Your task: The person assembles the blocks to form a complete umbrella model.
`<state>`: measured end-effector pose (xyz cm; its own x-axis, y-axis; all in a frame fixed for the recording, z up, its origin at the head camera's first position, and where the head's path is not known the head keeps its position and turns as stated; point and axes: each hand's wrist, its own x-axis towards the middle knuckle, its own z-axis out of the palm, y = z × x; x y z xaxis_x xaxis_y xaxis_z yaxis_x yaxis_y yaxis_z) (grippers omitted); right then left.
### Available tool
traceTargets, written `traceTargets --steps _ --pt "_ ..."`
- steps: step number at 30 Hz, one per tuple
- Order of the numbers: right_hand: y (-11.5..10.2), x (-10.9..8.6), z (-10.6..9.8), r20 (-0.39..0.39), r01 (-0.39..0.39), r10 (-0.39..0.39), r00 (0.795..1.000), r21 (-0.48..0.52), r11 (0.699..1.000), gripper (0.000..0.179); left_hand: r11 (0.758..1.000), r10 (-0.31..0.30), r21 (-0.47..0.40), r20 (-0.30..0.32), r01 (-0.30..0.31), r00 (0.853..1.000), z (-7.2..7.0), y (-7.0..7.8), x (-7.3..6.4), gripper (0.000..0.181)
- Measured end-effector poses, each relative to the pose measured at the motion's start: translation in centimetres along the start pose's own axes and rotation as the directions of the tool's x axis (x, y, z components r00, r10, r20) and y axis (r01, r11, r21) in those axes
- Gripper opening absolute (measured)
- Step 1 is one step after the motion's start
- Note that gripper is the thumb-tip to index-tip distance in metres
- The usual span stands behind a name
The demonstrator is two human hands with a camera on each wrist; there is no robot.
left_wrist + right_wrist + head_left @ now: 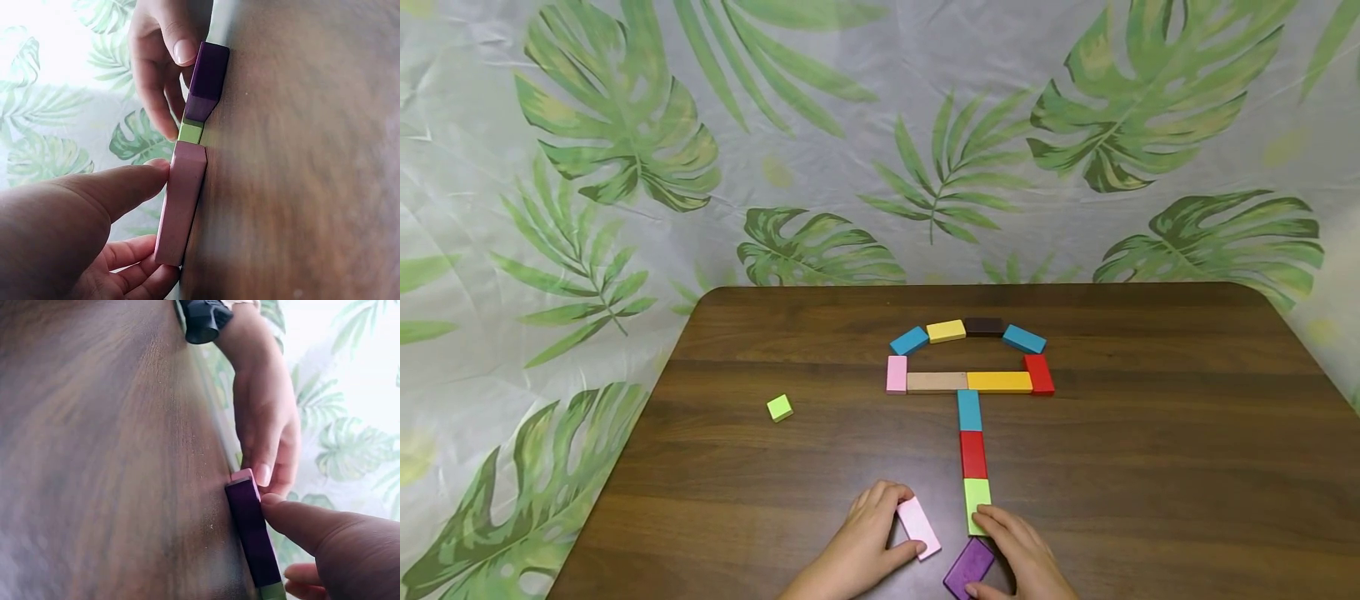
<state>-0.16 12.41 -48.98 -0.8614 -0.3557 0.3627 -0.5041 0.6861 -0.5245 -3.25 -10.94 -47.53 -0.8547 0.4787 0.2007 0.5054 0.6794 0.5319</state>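
Note:
My left hand (868,537) holds a pink block (919,528) by its ends, thumb at the near end and fingers at the far one. The left wrist view shows this pink block (181,203) low along the tabletop. My right hand (1026,554) spans a purple block (968,568), its thumb on the near end and its fingertips over the lower part of a light green block (977,496). Tilted, the purple block lies just below that green block. Above the green one, a red block (973,454) and a blue block (969,410) continue a straight column.
Atop the column, a tan block (936,382) and an orange-yellow block (999,382) form a bar. Pink, blue, yellow, dark brown and red blocks arch over it. A small green cube (780,407) sits apart at left. Leaf-patterned cloth (820,167) hangs behind the wooden table (1187,467).

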Motion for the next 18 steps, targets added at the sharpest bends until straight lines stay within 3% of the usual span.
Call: traceTargets --steps 7,18 --pt "0.48 -0.10 0.39 -0.049 0.078 -0.079 0.996 -0.017 0.997 0.070 1.000 0.007 -0.009 0.008 -0.007 1.000 0.03 0.05 -0.04 0.046" --pt "0.55 -0.21 0.75 -0.080 0.080 -0.079 0.994 0.002 0.997 0.073 0.996 0.091 -0.012 0.001 -0.091 0.996 0.45 -0.21 -0.09 0.049"
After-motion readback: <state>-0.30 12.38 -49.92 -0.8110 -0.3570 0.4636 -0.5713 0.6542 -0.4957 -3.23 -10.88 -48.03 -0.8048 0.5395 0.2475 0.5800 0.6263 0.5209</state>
